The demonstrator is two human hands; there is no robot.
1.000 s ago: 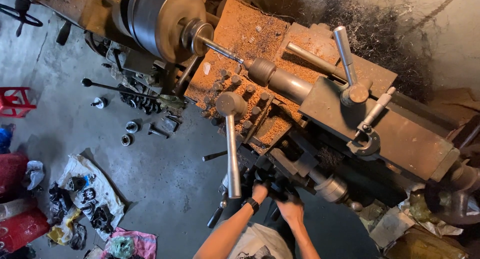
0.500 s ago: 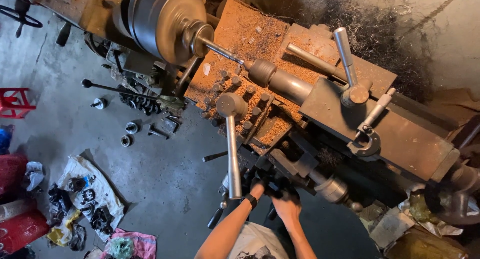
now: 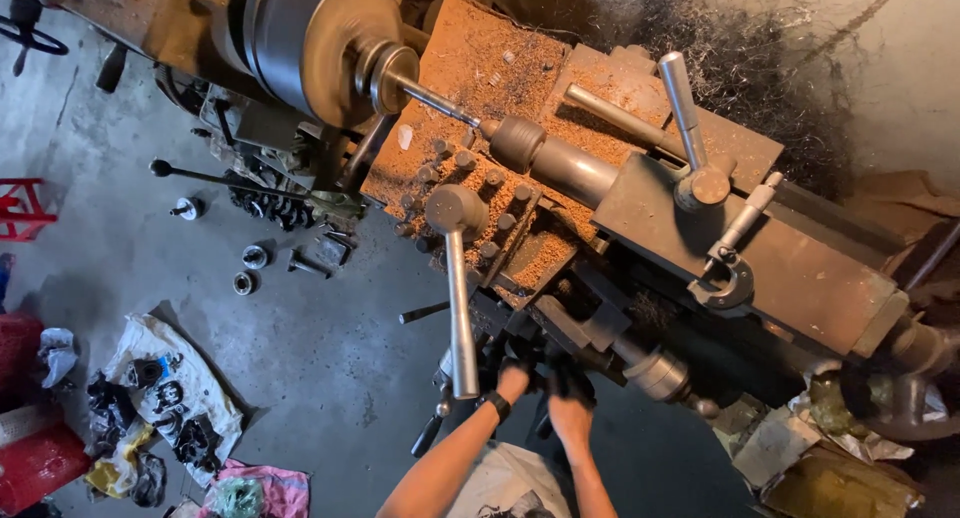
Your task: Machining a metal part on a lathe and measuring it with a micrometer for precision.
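Head camera looks steeply down, high above the lathe (image 3: 600, 188).

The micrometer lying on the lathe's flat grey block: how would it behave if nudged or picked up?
The micrometer looks rigid all-metal, so probably stiff and heavy for its size. Its curved frame lies flat on the grey block, so it would likely slide, not roll.

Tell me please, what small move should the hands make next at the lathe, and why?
Probably a slow, slight turn of the handwheel: both the left hand and right hand sit on it, the chuck looks blurred with spin, and the thin rod is held at both ends.
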